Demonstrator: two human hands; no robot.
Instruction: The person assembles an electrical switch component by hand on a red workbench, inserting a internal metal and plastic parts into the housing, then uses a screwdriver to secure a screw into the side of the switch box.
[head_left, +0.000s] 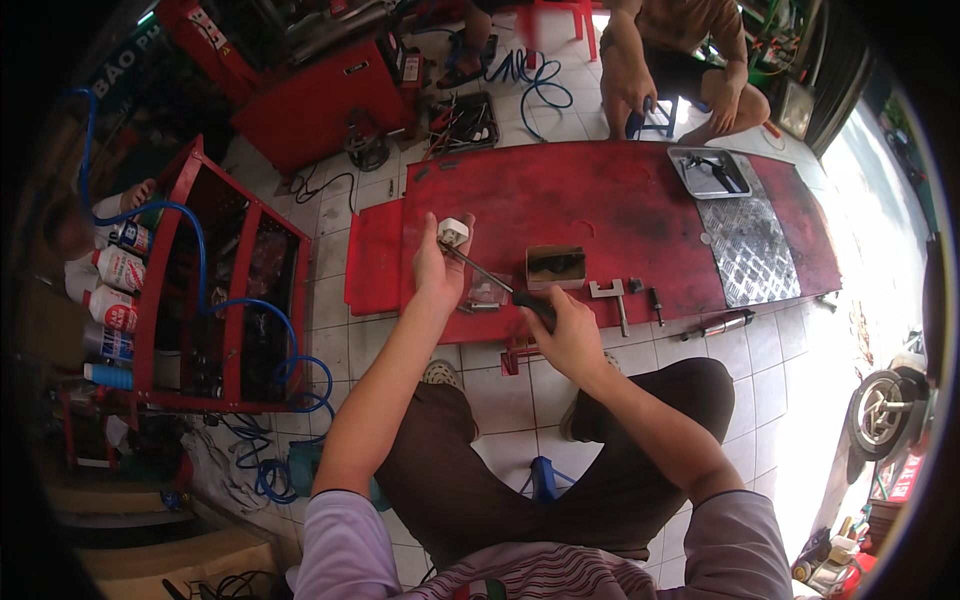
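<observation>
My left hand (438, 268) is raised over the left part of a red work platform (620, 215), closed round a small white blocky part (453, 231) whose exact kind I cannot make out. Gripped in my right hand (572, 338) is a screwdriver (495, 279) with a black handle and a long metal shaft. Its shaft slants up and left, and the tip meets the lower side of the white part. Below the shaft lie a clear plastic bag and small metal pieces (484, 306). An open cardboard box (556, 270) with dark contents stands just beyond my right hand.
A metal clamp-like tool (620, 305) and a bolt (656, 306) lie right of the box. Farther right are a treadplate (750, 255) and a tray (682, 178) of dark parts. A red cart (222, 262) with a blue hose (204, 270) stands left. A person (690, 60) sits opposite.
</observation>
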